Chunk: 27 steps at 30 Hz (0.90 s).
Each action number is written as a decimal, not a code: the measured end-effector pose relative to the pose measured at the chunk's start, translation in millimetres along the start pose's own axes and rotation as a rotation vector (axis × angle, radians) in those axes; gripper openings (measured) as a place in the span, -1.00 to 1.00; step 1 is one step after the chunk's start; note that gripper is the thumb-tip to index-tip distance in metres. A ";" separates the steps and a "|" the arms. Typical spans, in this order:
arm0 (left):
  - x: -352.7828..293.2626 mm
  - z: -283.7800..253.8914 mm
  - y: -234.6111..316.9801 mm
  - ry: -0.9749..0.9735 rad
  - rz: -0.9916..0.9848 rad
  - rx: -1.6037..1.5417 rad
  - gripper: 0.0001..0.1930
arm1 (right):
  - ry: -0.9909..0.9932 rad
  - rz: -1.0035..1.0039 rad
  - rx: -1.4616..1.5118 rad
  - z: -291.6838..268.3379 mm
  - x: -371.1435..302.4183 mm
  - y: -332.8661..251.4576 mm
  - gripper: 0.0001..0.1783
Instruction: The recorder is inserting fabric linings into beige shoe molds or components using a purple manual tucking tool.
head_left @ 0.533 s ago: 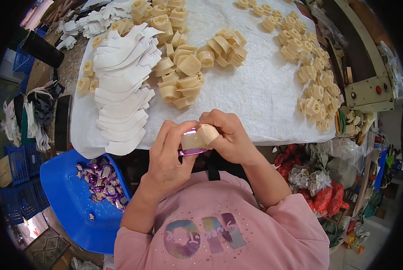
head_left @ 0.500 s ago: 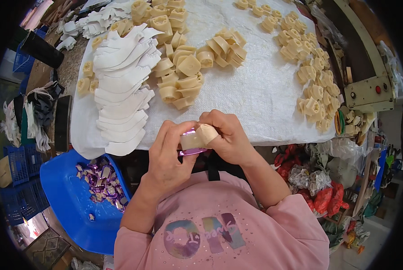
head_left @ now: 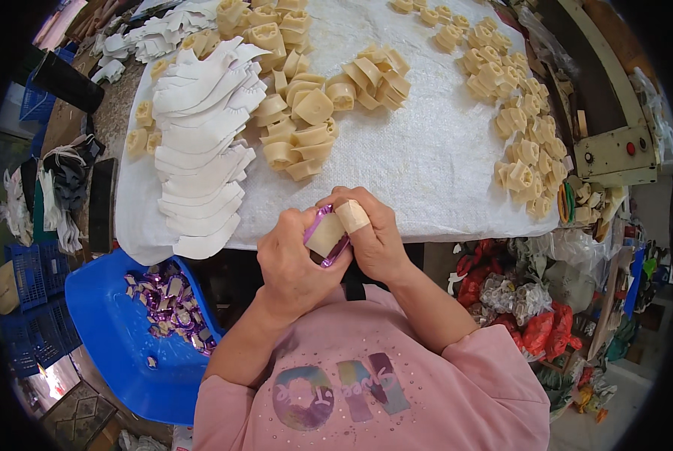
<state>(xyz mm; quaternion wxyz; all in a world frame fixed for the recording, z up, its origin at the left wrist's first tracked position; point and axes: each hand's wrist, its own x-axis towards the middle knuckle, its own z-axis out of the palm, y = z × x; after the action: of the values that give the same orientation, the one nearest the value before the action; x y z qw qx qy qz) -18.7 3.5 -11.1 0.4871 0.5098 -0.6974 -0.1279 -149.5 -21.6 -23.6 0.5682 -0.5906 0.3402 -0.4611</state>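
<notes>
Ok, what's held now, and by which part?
A shiny purple piece with a pale face: the left hand grips its left and lower edges; the right hand is at its right edge, grip unclear.

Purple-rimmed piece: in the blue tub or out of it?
Out: the left hand grips the purple-rimmed piece, the right hand against it, while the blue tub, apart at left, holds other purple pieces.

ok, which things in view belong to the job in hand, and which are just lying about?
Job, judging by hands and colour:
purple-edged piece in left hand, right hand against it
similar purple pieces in blue tub
perhaps white cutouts, beige pieces

Probably lying about:
black tube
blue crates
red plastic
</notes>
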 end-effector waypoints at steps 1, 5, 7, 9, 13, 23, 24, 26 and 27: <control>-1.1 0.3 -0.3 0.009 -0.031 0.033 -0.49 | 0.065 0.033 -0.002 2.2 -1.1 1.3 -0.71; -1.1 -1.7 0.7 0.065 -0.053 0.026 -0.49 | -0.009 0.330 0.463 0.2 -2.1 0.8 -0.68; -4.1 -2.2 2.9 0.068 -0.058 0.022 -0.48 | 0.007 0.257 0.639 7.4 -4.5 -7.5 -0.66; -4.7 -1.4 5.6 0.086 -0.055 0.036 -0.49 | 0.023 0.219 0.471 8.8 -5.3 -1.6 -0.66; -8.2 1.2 -1.9 0.124 -0.015 0.107 -0.49 | 0.042 -0.016 -0.194 10.8 -4.6 -6.3 -0.66; -7.5 -4.9 -11.3 0.144 -0.029 0.084 -0.49 | 0.040 0.289 0.567 19.0 1.3 1.5 -0.66; -9.1 -5.6 -10.1 0.145 -0.043 0.084 -0.49 | -0.002 0.314 0.442 14.7 2.5 3.6 -0.66; -9.8 -7.3 -9.8 0.173 -0.028 0.089 -0.49 | 0.015 0.119 0.085 18.2 2.1 0.0 -0.66; -10.5 -8.8 -11.6 0.183 -0.031 0.104 -0.49 | 0.047 -0.087 -0.269 22.7 3.8 -3.9 -0.66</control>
<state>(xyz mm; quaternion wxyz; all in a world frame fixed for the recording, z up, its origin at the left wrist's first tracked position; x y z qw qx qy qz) -4.7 9.9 -20.4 0.5196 0.5546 -0.6479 -0.0522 -127.5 -16.5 -17.6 0.4552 -0.6649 0.3862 -0.4491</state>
